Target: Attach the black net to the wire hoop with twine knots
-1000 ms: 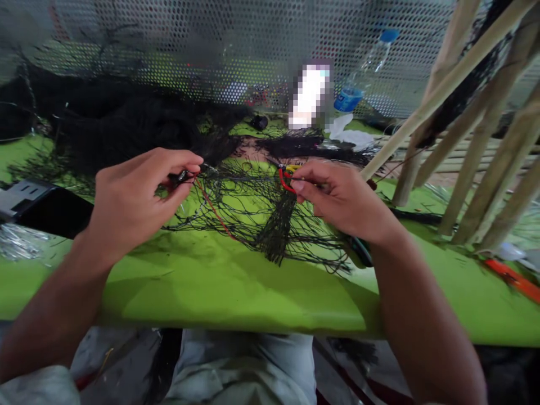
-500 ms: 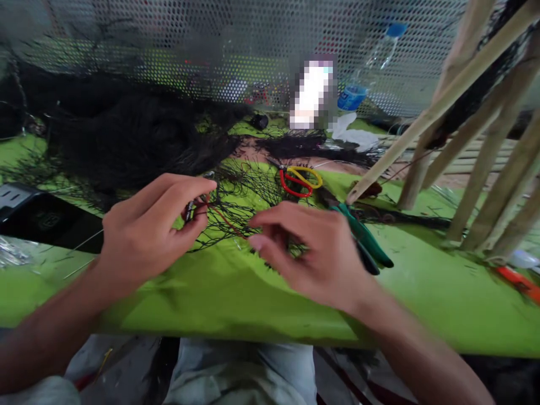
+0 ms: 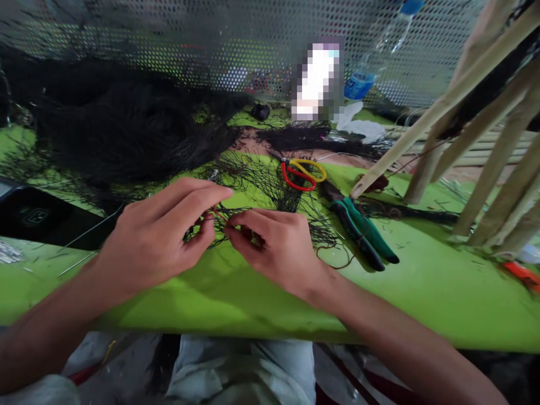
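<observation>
Left hand (image 3: 158, 225): fingers curled by the red thread (image 3: 218, 215), can't tell if gripping. Right hand (image 3: 276, 247): fingers pinching the thread, mid-scene between both hands. Black netting (image 3: 257, 174) just beyond on tabletop (image 3: 430, 281). Pliers (image 3: 368, 229) lie right.

A smooth bright-green table (image 3: 442, 281) carries black stringy netting (image 3: 290, 198). On it lie green-and-black-handled pliers (image 3: 368, 228) and red-and-yellow-handled metal scissors (image 3: 304, 171).

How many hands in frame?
2. The left hand is left of centre, near the red strand; the right hand is beside it, in front of the black netting. No others show.
</observation>
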A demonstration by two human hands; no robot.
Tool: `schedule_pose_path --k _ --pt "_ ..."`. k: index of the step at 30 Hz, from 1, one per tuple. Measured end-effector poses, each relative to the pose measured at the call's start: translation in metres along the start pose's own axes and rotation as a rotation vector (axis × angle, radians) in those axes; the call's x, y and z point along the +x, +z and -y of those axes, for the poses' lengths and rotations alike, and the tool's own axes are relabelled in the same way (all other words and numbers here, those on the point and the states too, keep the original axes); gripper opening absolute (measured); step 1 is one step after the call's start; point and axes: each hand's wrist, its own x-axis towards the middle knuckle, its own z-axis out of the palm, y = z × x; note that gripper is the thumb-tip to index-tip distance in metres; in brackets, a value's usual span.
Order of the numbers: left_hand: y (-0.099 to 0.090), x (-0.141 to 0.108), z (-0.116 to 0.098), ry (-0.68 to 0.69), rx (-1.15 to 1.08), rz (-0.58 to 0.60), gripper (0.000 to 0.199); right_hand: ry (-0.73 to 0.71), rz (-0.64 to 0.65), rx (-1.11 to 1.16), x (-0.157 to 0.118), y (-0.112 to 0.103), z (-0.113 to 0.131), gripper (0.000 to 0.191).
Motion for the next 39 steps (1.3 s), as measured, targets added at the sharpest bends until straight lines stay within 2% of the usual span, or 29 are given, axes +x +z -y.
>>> schedule_pose_path --k 3,5,7,9,11,13,15,19,21,23,25,27,29,32,34,36,39 --pt "0.000 0.000 0.004 0.010 -0.012 0.060 0.049 -0.021 -0.024 0.060 -0.002 -0.001 0.003 0.016" --pt "0.000 0.001 0.007 0.032 -0.018 0.113 0.046 -0.028 -0.047 0.179 -0.003 -0.006 0.007 0.014" --pt "0.000 0.001 0.009 0.051 -0.014 0.150 0.040 0.031 -0.049 0.334 -0.002 -0.013 0.011 0.015" --pt "0.001 0.002 0.010 0.067 0.013 0.158 0.035 0.168 0.022 0.538 0.001 -0.021 0.013 0.019" --pt "0.002 0.002 0.011 0.083 0.047 0.156 0.031 0.328 0.141 0.764 0.005 -0.030 0.011 0.029" --pt "0.002 0.002 0.010 0.101 0.068 0.145 0.028 0.423 0.262 0.920 0.009 -0.039 0.006 0.038" --pt "0.002 0.003 0.011 0.119 0.098 0.132 0.026 0.444 0.345 0.946 0.013 -0.050 0.001 0.042" --pt "0.001 0.003 0.013 0.143 0.209 0.110 0.027 0.412 0.479 0.822 0.015 -0.082 -0.007 0.046" --pt "0.001 0.004 0.015 0.137 0.259 0.106 0.025 0.365 0.474 0.702 0.013 -0.099 -0.011 0.047" --pt "0.002 0.004 0.016 0.132 0.280 0.100 0.018 0.274 0.327 0.496 0.011 -0.112 -0.015 0.044" --pt "0.004 0.005 0.018 0.138 0.267 0.082 0.013 0.201 0.098 0.240 0.008 -0.117 -0.020 0.035" --pt "0.006 0.004 0.019 0.134 0.238 0.069 0.010 0.167 -0.134 -0.016 0.007 -0.112 -0.024 0.021" --pt "0.005 0.003 0.019 0.120 0.220 0.085 0.009 0.138 -0.321 -0.161 0.006 -0.101 -0.025 0.019" --pt "0.001 0.002 0.020 0.115 0.214 0.114 0.011 0.094 -0.534 -0.095 0.009 -0.087 -0.025 0.034" --pt "-0.001 0.002 0.022 0.116 0.220 0.115 0.013 0.056 -0.626 -0.041 0.011 -0.088 -0.030 0.040" --pt "-0.002 0.002 0.024 0.100 0.231 0.092 0.013 -0.015 -0.712 -0.050 0.013 -0.099 -0.042 0.042" --pt "-0.001 0.001 0.026 0.025 0.216 0.010 0.022 -0.094 -0.850 -0.021 0.017 -0.120 -0.074 0.042"
